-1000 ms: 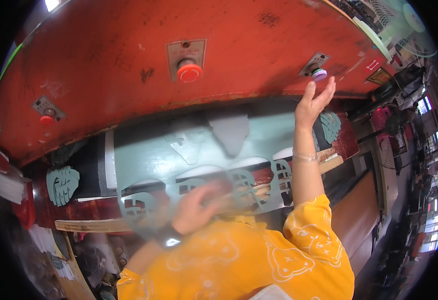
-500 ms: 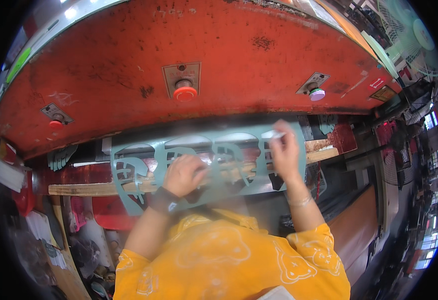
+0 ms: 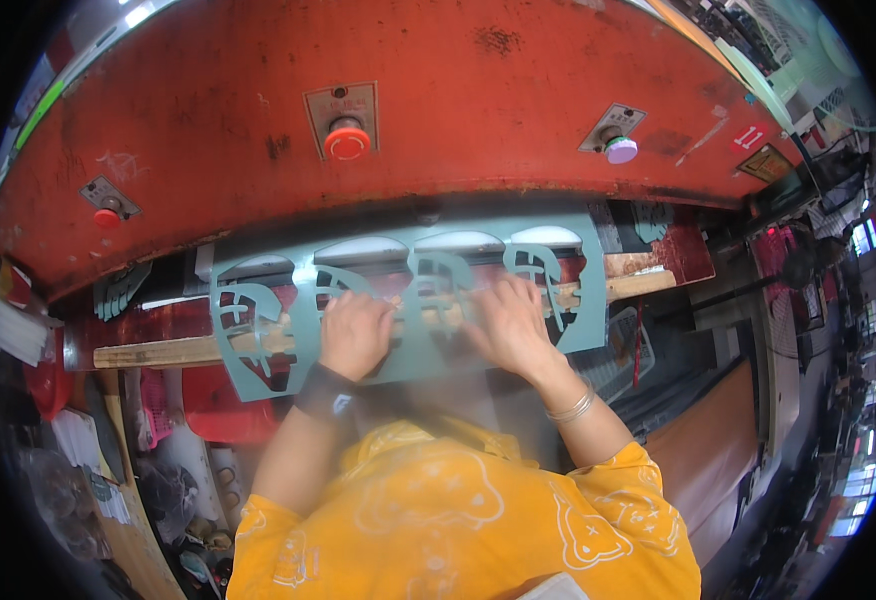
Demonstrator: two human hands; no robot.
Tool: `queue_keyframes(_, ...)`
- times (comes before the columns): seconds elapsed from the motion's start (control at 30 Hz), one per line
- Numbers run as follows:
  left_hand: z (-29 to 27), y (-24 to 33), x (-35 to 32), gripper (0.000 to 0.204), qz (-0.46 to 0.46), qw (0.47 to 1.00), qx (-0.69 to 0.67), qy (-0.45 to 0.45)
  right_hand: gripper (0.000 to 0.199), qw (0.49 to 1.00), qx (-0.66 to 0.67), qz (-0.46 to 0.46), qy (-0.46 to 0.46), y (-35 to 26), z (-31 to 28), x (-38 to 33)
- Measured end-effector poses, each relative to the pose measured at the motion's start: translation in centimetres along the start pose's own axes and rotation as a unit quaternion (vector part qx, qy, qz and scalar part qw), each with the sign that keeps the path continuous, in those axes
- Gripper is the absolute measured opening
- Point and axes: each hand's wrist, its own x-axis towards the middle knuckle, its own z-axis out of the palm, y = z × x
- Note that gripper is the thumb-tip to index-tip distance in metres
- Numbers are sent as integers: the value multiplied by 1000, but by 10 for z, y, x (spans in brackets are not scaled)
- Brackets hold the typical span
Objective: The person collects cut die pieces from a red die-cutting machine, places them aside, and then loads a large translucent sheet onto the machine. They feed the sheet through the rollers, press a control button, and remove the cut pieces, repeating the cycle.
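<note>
A pale green sheet (image 3: 428,368) with several large cut-out shapes lies across the front of a machine bed, tilted a little toward me. My left hand (image 3: 356,333) rests on the middle of it, fingers curled down over a cut-out edge and their tips hidden. To its right, my right hand (image 3: 508,325) is over the neighbouring cut-outs, thumb apart from the other fingers, which look slightly smeared. Thin slotted strips (image 3: 443,280) of the same green show inside the cut-outs. White, rounded pieces (image 3: 358,250) show through the upper openings.
A red machine front (image 3: 438,90) hangs over the bed, with a red push button (image 3: 347,140) at its middle and a pale purple button (image 3: 620,149) on the right. A wooden bar (image 3: 158,352) runs beneath the sheet. A red plastic seat or tub (image 3: 228,405) stands lower left.
My right hand has come down and left from the sheet's far right corner, where it seemed to pinch something white. The left hand stays nearly in place, and the sheet sits slightly higher in view.
</note>
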Motion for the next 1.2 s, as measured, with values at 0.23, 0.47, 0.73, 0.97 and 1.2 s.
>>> queue_keyframes(0.23,7,1,2,9,-2,1000,8,-6,41,983,29,18,-182,16,-22,20)
queue_keyframes(0.47,-14,29,-8,16,-81,978,-75,-177,52,945,266,157,-106,54,-49,65)
queue_keyframes(0.73,-12,61,10,71,-98,919,-373,85,79,986,62,157,8,-50,12,29)
queue_keyframes(0.97,19,53,-16,105,-19,959,-284,0,66,955,240,150,95,-41,5,9)
queue_keyframes(1.2,10,60,-18,125,7,984,-153,-87,66,906,378,135,132,-28,2,1)
